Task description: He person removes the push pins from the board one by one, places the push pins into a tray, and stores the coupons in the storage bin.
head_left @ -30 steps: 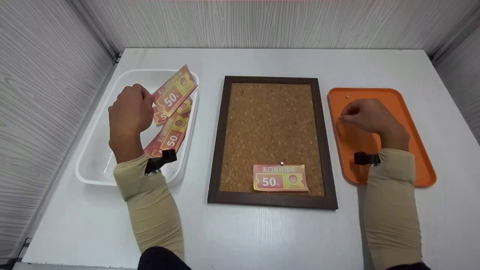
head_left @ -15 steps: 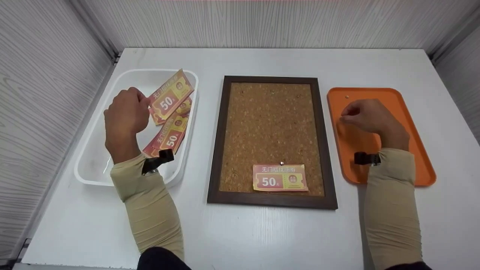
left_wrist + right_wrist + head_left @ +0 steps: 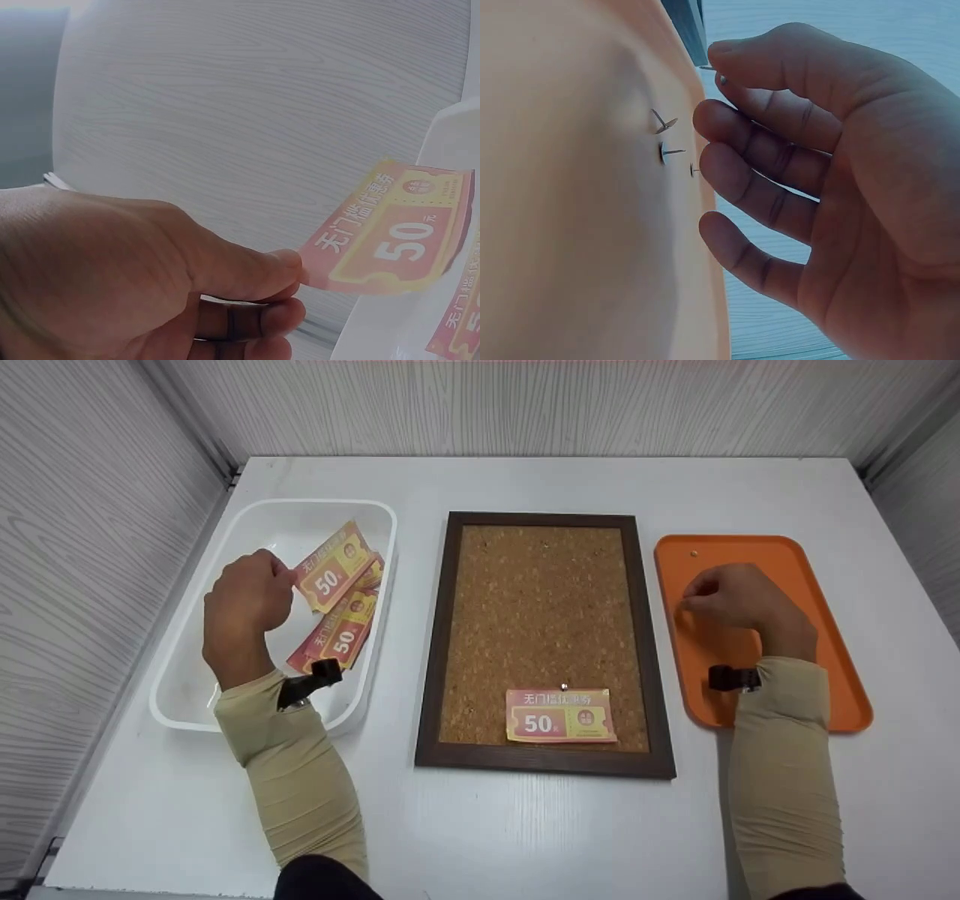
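Between thumb and fingers, my left hand point(image 3: 246, 600) pinches one corner of a pink and yellow coupon point(image 3: 401, 232) printed with 50. This coupon is above the white bin point(image 3: 161, 690), where more coupons point(image 3: 341, 634) lie overlapped. Over the orange tray point(image 3: 840, 690), my right hand point(image 3: 731, 596) pinches a thumbtack point(image 3: 708, 68) at its thumb and index fingertips; only its thin pin and part of the head show. Several other tacks lie on the tray, among them a tack point(image 3: 672, 152) near the fingertips.
A cork board point(image 3: 544, 607) in a dark wooden frame lies between bin and tray. Near its bottom edge, a tack point(image 3: 564, 686) stands at the top of a coupon point(image 3: 559, 716). One tack point(image 3: 694, 553) sits at the tray's far left corner.
My left hand has moved down and slightly left, bringing the pinched coupon lower over the bin. The right hand has stayed nearly still above the tray.
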A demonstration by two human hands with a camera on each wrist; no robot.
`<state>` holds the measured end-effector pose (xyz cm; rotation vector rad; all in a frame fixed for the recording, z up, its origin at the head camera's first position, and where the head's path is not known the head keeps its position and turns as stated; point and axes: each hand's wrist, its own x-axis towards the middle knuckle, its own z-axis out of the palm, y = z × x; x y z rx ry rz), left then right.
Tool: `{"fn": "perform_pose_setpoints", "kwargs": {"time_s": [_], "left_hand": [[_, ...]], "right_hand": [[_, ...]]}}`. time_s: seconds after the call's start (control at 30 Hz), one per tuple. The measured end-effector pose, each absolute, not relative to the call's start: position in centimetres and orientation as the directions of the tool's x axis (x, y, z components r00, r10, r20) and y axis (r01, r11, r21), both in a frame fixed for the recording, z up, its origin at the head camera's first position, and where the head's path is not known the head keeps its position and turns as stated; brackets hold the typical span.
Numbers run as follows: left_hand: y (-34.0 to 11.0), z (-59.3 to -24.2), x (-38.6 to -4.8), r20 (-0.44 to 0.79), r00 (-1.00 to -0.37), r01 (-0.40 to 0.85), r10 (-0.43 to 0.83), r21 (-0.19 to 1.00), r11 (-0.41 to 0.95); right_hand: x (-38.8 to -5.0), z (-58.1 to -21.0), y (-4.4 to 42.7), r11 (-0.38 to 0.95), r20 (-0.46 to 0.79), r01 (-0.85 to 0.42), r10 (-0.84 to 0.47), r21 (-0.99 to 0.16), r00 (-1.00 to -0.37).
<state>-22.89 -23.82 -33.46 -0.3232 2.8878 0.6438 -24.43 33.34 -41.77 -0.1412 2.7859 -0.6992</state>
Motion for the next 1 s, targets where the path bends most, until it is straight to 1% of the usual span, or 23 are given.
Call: {"fn": "perform_pose_setpoints", "kwargs": {"time_s": [0.23, 0.43, 0.63, 0.77, 1.0], "left_hand": [[-24.01, -33.51, -22.82, -0.261, -0.948, -0.274, -0.181, 0.384, 0.882], [-24.22, -33.5, -22.89, -0.32, -0.933, -0.28, -0.163, 0.363, 0.888], [-24.72, -33.63, -23.1, -0.369, -0.917, -0.289, -0.151, 0.355, 0.889], [-24.73, -33.64, -23.06, -0.354, -0.923, -0.284, -0.154, 0.353, 0.891], [-24.07, -33.43, -22.81, -0.272, -0.95, -0.252, -0.155, 0.368, 0.895]], "right_hand": [[-24.54, -41.83, 33.37, 0.885, -0.263, -0.015, -0.155, -0.466, -0.952], [-24.58, -41.99, 33.48, 0.891, -0.313, 0.022, -0.136, -0.454, -0.94], [-24.66, -41.99, 33.56, 0.896, -0.33, 0.041, -0.12, -0.442, -0.936], [-24.66, -42.16, 33.63, 0.899, -0.335, 0.045, -0.116, -0.436, -0.935], [-24.6, -42.36, 33.72, 0.908, -0.327, 0.023, -0.126, -0.417, -0.937]]}}
